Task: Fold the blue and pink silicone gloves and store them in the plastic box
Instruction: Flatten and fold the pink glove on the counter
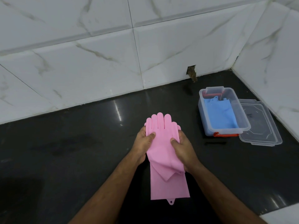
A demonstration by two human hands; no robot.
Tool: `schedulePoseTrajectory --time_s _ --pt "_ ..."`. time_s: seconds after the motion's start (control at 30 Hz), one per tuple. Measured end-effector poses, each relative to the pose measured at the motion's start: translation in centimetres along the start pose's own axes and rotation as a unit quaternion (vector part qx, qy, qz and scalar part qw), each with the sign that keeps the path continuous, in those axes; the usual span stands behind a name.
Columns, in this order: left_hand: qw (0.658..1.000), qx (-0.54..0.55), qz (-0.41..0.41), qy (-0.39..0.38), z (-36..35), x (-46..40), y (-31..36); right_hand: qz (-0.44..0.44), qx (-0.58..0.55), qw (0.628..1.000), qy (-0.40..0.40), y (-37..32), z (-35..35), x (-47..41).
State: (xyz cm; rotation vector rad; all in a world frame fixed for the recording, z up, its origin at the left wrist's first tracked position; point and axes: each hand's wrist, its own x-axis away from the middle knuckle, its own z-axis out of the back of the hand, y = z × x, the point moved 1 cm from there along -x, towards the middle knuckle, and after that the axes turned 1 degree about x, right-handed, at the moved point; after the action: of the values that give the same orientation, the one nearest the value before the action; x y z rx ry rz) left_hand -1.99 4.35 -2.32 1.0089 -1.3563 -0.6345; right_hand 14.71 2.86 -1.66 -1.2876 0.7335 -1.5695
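The pink silicone gloves [163, 152] lie stacked lengthwise on the black counter, fingers pointing away from me, cuffs toward me. My left hand [144, 143] grips their left edge near the palm, thumb on top. My right hand [182, 147] grips the right edge, thumb pressed on the pink surface. The clear plastic box [242, 120] stands open to the right, with the blue gloves [221, 112] lying folded inside it.
The box's clear lid [262, 126] lies flat on the counter just right of the box. White marble-tiled walls [97, 62] close the counter at the back and on the right. A small hole [191, 72] is in the back wall.
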Motion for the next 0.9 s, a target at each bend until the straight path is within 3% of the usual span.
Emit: schedulePoseTrajectory --time_s 0.17,0.4,0.5,0.63,0.77,0.9 --pt "0.999 -0.037 -0.02 0.017 -0.3 -0.5 0.3 -0.012 0.004 1.0 0.021 0.2 -0.1 -0.4" --pt "0.975 -0.168 -0.063 0.135 0.1 0.1 -0.2 -0.015 0.08 0.996 0.028 0.0 0.4 -0.4" --pt "0.971 -0.2 -0.078 0.109 0.4 1.2 -0.9 -0.008 0.14 0.99 0.003 -0.3 0.9 0.4" --pt "0.979 -0.164 -0.088 0.084 0.8 3.5 -2.1 -0.001 0.216 0.976 -0.034 0.1 1.6 2.0" --pt "0.99 -0.122 -0.057 0.046 1.9 5.8 -3.6 -0.008 0.227 0.97 -0.089 1.3 2.9 3.4" --pt "0.985 -0.166 -0.055 0.005 2.3 6.3 -4.1 0.003 0.254 0.955 -0.153 1.7 3.3 4.5"
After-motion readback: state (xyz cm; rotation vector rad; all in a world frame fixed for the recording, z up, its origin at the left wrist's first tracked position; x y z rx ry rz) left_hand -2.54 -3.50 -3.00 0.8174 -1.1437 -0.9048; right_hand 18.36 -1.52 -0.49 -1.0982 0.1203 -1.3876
